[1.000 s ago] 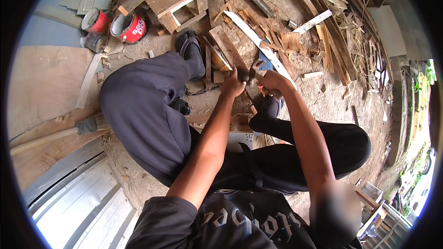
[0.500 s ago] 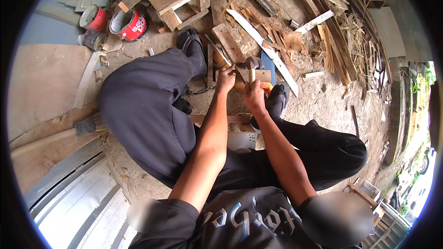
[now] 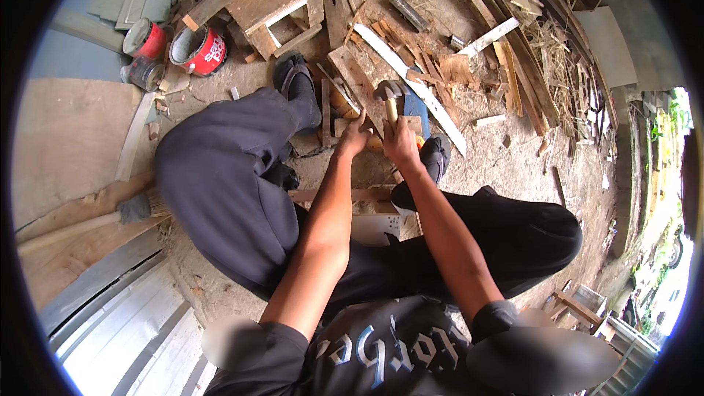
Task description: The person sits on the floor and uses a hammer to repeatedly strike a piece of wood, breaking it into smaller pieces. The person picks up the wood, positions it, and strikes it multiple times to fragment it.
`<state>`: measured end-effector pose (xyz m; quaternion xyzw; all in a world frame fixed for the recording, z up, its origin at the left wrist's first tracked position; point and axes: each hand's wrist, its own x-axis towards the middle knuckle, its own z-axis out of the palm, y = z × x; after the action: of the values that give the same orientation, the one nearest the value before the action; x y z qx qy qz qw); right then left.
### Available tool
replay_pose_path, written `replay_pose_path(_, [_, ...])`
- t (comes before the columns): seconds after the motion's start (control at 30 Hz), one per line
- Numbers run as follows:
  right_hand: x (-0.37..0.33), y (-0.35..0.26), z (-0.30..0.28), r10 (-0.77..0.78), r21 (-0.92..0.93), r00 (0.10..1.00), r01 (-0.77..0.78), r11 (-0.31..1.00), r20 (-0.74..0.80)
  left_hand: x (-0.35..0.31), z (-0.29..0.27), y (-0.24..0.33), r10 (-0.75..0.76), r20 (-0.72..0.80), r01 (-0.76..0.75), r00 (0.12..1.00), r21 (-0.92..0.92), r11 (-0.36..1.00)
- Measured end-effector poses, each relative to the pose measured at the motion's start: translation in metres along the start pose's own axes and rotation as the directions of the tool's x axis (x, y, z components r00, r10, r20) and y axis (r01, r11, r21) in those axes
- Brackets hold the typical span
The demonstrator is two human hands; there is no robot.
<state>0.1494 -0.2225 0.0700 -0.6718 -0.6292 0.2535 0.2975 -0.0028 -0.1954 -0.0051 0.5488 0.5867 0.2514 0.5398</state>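
Note:
A claw hammer with a dark metal head and pale wooden handle (image 3: 392, 111) is gripped in my right hand (image 3: 401, 144). Its head lies over the right edge of a long brown wooden board (image 3: 352, 75) that slants across the work spot. Closed fingers of my left hand (image 3: 354, 136) press at the left edge of that board, near its close end; what they pinch, if anything, is too small to make out. Beside the board runs a thin pale strip (image 3: 339, 88). Behind the hammer is a blue piece (image 3: 416, 106), partly covered.
A low wooden stool (image 3: 275, 0) stands at the far left, near red paint cans (image 3: 199, 51). A long white strip (image 3: 411, 77) lies beyond the hammer. Scrap wood is heaped along the right (image 3: 513, 81). My feet (image 3: 297, 84) flank the work.
The hammer has swung up and back, its head now showing higher and clear of my hand. Both hands have shifted slightly left in the picture as the whole view moved.

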Motion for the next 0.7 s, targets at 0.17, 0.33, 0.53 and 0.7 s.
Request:
replay_pose_path(0.17, [-0.015,-0.001,0.012,0.094,-0.05,0.992,-0.099,0.994,-0.08,-0.008,-0.004,-0.002,-0.058,0.08,0.058,0.995,-0.006,0.998])
replay_pose_path(0.33, [0.002,-0.002,-0.001,0.028,0.048,0.998,-0.025,0.999,-0.057,-0.017,0.0,-0.015,-0.051,-0.016,0.053,0.999,0.086,0.995])
replay_pose_path(0.53, [-0.001,-0.002,0.024,0.166,-0.06,0.986,-0.165,0.984,0.01,-0.023,0.009,-0.003,-0.163,0.056,0.157,0.985,0.104,0.982])
replay_pose_path(0.7, [0.017,-0.007,0.001,0.009,-0.137,0.997,0.002,0.991,0.077,-0.001,0.023,-0.038,-0.011,-0.224,0.03,0.974,0.084,0.996])
